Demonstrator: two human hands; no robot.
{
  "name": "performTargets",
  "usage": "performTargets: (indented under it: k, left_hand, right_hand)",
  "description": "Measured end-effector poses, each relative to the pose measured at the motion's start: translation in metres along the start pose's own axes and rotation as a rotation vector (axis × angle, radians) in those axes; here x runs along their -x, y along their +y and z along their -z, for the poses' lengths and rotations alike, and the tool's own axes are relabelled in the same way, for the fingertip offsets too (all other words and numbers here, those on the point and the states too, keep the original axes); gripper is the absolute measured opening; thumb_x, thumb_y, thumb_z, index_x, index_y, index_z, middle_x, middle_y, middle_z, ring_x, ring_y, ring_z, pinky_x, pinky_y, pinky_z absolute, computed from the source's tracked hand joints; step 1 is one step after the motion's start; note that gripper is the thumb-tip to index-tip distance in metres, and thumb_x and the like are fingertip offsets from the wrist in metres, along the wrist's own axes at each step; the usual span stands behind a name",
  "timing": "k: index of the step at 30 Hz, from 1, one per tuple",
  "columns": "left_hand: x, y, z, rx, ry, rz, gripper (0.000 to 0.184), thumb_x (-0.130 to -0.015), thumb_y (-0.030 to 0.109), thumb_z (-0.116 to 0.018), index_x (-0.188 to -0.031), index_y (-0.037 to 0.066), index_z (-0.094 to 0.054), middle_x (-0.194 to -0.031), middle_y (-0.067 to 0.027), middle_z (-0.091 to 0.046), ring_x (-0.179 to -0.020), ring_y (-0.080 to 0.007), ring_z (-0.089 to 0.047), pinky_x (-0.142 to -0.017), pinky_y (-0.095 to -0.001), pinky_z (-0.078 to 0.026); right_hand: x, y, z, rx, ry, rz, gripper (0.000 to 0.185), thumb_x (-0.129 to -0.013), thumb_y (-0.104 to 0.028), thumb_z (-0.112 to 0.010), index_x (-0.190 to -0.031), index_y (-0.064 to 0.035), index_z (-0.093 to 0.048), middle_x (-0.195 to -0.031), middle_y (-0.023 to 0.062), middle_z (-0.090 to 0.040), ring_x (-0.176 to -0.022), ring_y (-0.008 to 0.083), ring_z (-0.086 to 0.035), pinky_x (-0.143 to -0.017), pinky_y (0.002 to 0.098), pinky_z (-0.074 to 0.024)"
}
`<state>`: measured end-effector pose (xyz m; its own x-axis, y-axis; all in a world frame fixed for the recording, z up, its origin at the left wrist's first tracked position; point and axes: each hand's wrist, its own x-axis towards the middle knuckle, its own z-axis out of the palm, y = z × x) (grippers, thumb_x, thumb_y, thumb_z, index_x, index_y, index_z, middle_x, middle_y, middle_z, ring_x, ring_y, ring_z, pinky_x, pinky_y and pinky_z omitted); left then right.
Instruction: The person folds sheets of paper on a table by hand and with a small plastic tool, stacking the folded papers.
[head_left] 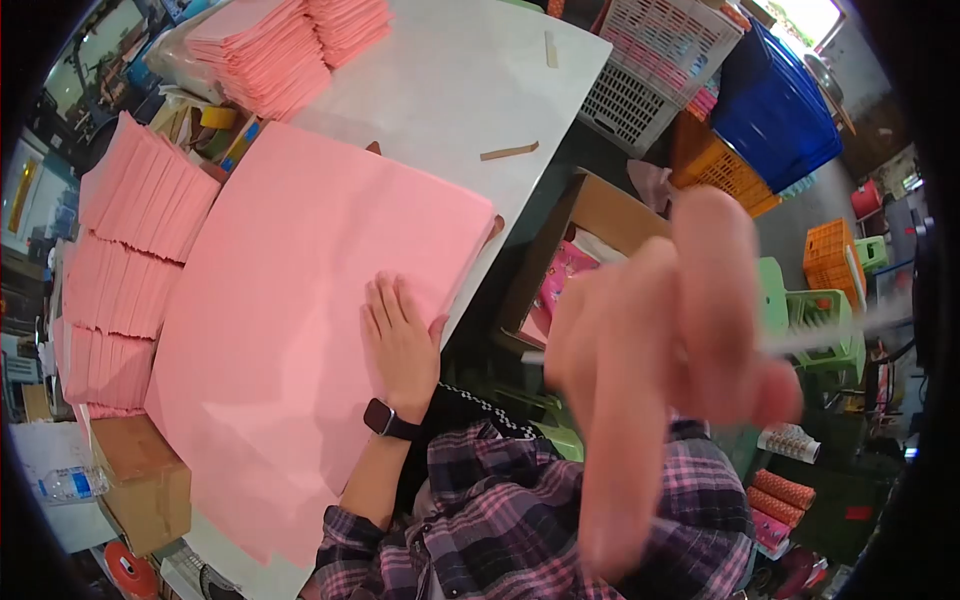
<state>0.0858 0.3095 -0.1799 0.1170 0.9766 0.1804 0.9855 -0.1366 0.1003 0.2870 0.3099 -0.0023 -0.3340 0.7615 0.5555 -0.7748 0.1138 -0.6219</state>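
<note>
Large pink sheets (270,290) lie in a pile on the white table. My left hand (400,335), with a dark watch on the wrist, rests flat on the sheets near their right edge, fingers extended. My right hand (665,340) is raised close to the camera, right of the table, and looks blurred. Its fingers are curled around a thin whitish strip or rod (835,332) that sticks out on both sides. What exactly this thin thing is cannot be made out.
Stacks of smaller pink pieces (135,270) stand along the left, with more (265,50) at the back. A cardboard box (150,480) is at lower left. Right of the table are an open carton (620,215), grey crates (640,90), a blue bin (780,110) and green stools (825,340).
</note>
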Motion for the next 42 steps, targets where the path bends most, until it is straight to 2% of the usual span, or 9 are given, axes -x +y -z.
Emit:
performTargets:
  k: [2, 5, 10, 22, 28, 31, 33, 35, 42]
  left_hand:
    - [0.000, 0.000, 0.001, -0.002, 0.003, -0.011, 0.068, -0.096, 0.040, -0.051, -0.143, -0.004, -0.031, -0.148, -0.0228, -0.032, -0.140, -0.0371, -0.028, -0.114, -0.0480, -0.025]
    - [0.001, 0.000, 0.002, -0.014, 0.020, -0.019, 0.066, -0.096, 0.040, -0.050, -0.143, -0.004, -0.031, -0.148, -0.0227, -0.033, -0.140, -0.0366, -0.028, -0.113, -0.0474, -0.026]
    - [0.001, -0.001, 0.002, -0.040, 0.013, -0.020, 0.066, -0.097, 0.041, -0.049, -0.143, -0.003, -0.031, -0.148, -0.0229, -0.032, -0.140, -0.0363, -0.029, -0.114, -0.0476, -0.026]
    - [0.002, -0.005, -0.024, -0.014, 0.069, -0.013, 0.066, -0.096, 0.040, -0.051, -0.142, -0.003, -0.031, -0.148, -0.0233, -0.032, -0.140, -0.0363, -0.028, -0.114, -0.0473, -0.026]
    - [-0.001, 0.001, 0.003, 0.092, 0.017, 0.005, 0.070, -0.093, 0.038, -0.056, -0.142, -0.005, -0.031, -0.149, -0.0246, -0.031, -0.141, -0.0379, -0.026, -0.114, -0.0488, -0.024]
    - [-0.003, -0.001, -0.012, 0.172, 0.047, 0.017, 0.072, -0.089, 0.036, -0.060, -0.141, -0.006, -0.032, -0.149, -0.0255, -0.029, -0.141, -0.0390, -0.025, -0.115, -0.0498, -0.022]
    - [-0.006, -0.003, -0.011, 0.192, 0.058, 0.002, 0.072, -0.088, 0.035, -0.061, -0.140, -0.006, -0.032, -0.149, -0.0255, -0.030, -0.141, -0.0392, -0.025, -0.115, -0.0500, -0.022]
    - [-0.011, -0.002, -0.011, 0.238, 0.068, -0.045, 0.071, -0.087, 0.034, -0.062, -0.138, -0.007, -0.034, -0.148, -0.0256, -0.031, -0.140, -0.0397, -0.026, -0.115, -0.0505, -0.022]
    - [-0.026, -0.006, -0.016, 0.300, 0.110, -0.082, 0.070, -0.085, 0.033, -0.064, -0.136, -0.007, -0.037, -0.145, -0.0256, -0.036, -0.138, -0.0400, -0.029, -0.115, -0.0503, -0.023]
  right_hand:
    - [0.045, -0.092, 0.015, -0.005, 0.012, 0.022, 0.026, -0.095, -0.030, -0.055, -0.099, -0.0081, -0.043, -0.074, 0.0168, -0.065, -0.044, 0.0156, -0.048, -0.039, 0.0235, -0.0345]
    - [0.068, -0.115, 0.050, -0.018, 0.020, 0.055, 0.024, -0.096, -0.028, -0.054, -0.099, -0.0082, -0.042, -0.075, 0.0160, -0.065, -0.044, 0.0156, -0.048, -0.039, 0.0235, -0.0337]
    - [0.016, -0.043, 0.024, -0.032, 0.023, 0.115, 0.020, -0.096, -0.025, -0.052, -0.099, -0.0084, -0.042, -0.076, 0.0147, -0.065, -0.043, 0.0157, -0.048, -0.039, 0.0237, -0.0323]
    - [0.030, -0.031, -0.012, -0.046, 0.041, 0.257, 0.011, -0.098, -0.017, -0.048, -0.098, -0.0088, -0.040, -0.078, 0.0117, -0.066, -0.042, 0.0159, -0.047, -0.037, 0.0240, -0.0291]
    - [-0.027, 0.011, -0.016, -0.075, 0.024, 0.306, 0.008, -0.099, -0.013, -0.046, -0.098, -0.0091, -0.039, -0.080, 0.0101, -0.066, -0.042, 0.0160, -0.047, -0.037, 0.0241, -0.0275]
    - [-0.014, 0.058, 0.067, 0.645, 0.689, 0.160, 0.023, -0.092, -0.026, -0.061, -0.101, -0.0060, -0.054, -0.084, 0.0071, -0.066, -0.051, 0.0112, -0.051, -0.047, 0.0235, -0.0394]
    - [0.004, 0.100, 0.113, 1.202, 0.740, -0.023, 0.027, -0.094, -0.022, -0.059, -0.111, -0.0019, -0.056, -0.100, 0.0153, -0.070, -0.064, 0.0208, -0.066, -0.054, 0.0290, -0.0494]
    - [0.022, 0.137, 0.132, 1.697, 0.637, 0.028, 0.038, -0.083, -0.024, -0.070, -0.114, -0.0048, -0.059, -0.084, 0.0164, -0.068, -0.060, 0.0279, -0.064, -0.055, 0.0362, -0.0498]
    - [0.028, 0.174, 0.129, 1.945, 0.466, -0.476, 0.038, -0.080, -0.020, -0.070, -0.114, -0.0069, -0.060, -0.077, 0.0148, -0.067, -0.070, 0.0340, -0.067, -0.059, 0.0414, -0.0518]
